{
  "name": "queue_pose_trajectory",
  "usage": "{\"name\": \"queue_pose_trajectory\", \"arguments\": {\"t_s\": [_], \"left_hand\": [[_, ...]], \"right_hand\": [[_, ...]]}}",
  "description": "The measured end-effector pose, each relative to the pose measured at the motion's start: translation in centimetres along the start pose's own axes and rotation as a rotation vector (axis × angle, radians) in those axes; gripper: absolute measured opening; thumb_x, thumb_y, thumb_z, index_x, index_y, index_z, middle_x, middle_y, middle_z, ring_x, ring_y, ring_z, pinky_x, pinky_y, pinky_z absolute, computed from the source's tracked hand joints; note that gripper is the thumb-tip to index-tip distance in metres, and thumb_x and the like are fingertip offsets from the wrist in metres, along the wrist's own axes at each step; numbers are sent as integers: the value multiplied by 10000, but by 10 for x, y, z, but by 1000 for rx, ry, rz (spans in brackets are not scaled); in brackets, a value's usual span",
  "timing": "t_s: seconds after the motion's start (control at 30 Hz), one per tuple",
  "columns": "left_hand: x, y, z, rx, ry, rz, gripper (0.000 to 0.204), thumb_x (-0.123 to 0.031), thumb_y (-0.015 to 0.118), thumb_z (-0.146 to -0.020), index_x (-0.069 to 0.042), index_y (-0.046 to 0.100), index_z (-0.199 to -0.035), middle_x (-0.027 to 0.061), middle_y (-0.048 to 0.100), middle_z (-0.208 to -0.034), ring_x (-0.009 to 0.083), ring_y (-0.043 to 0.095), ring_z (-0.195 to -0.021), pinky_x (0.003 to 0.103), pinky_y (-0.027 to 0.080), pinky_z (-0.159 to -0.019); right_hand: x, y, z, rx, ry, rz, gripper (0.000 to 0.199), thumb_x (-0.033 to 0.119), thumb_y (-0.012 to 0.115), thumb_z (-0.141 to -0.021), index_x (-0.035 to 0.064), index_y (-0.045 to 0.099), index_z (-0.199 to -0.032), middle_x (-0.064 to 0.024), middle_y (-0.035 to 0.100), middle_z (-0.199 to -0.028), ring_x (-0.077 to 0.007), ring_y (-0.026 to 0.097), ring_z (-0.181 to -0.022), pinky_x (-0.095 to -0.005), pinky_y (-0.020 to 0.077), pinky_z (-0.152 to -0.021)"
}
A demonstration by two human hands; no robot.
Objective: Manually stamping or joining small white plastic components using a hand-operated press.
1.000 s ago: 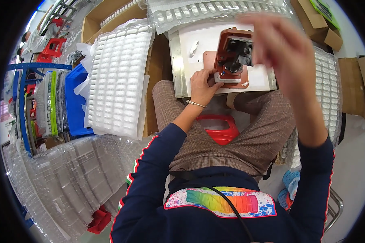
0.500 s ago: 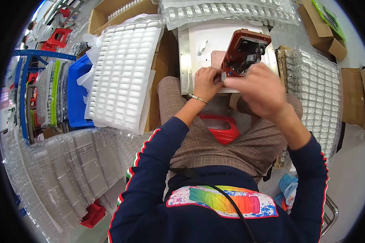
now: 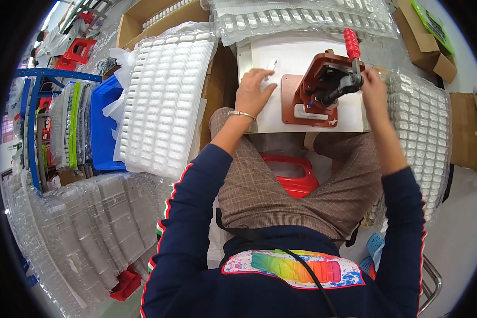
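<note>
One spread left hand beside white piece; right hand by press, grip unclear; likely pickup step, needs pinch.

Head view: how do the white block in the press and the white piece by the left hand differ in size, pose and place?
Size: the block looks broader; the piece looks slimmer.
Pose: the block lies roughly crosswise, while the piece slants up to the right.
Place: the block sits low in the press; the piece is over the board, by the left hand.
Shared: both are mainly white.
</note>
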State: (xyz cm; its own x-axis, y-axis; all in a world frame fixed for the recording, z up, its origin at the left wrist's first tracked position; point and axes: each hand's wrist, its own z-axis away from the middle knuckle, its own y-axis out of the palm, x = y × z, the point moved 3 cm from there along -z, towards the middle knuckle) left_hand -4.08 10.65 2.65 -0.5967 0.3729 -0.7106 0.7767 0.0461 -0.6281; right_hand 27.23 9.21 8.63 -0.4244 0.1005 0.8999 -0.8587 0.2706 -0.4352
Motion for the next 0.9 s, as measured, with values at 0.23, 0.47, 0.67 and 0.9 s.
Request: {"name": "queue_pose_trajectory", "arguments": {"t_s": [0.23,0.47,0.67,0.9], "left_hand": [[52,11,-36,-49,-256,16,291,-159,735,-787,-97,674,-1065,121,659,-970,266,658,-824,369,537,-776],[36,2,-9,115,-411,64,340,-178,702,-794,-79,677,-1118,110,669,-875,254,653,-770,336,532,-754],[41,-4,30,183,-349,23,421,-100,636,-808,-108,636,-1229,145,627,-1040,287,624,-961,371,512,-845],[-4,-21,7,356,342,-356,579,111,521,-757,-140,610,-1271,44,535,-1380,284,566,-1172,391,497,-955]], "right_hand": [[-33,46,106,240,-158,75,205,49,691,-853,20,634,-1048,-69,585,-910,-159,584,-757,-282,482,-672],[-34,58,100,251,-132,122,201,96,708,-830,4,600,-973,-103,528,-880,-252,577,-765,-350,474,-694],[-24,57,92,251,-310,232,215,150,731,-789,2,603,-878,-147,566,-958,-358,591,-881,-458,476,-770],[-20,-62,46,219,-393,431,90,92,693,-832,35,638,-878,-113,634,-956,-313,647,-868,-389,519,-774]]}}
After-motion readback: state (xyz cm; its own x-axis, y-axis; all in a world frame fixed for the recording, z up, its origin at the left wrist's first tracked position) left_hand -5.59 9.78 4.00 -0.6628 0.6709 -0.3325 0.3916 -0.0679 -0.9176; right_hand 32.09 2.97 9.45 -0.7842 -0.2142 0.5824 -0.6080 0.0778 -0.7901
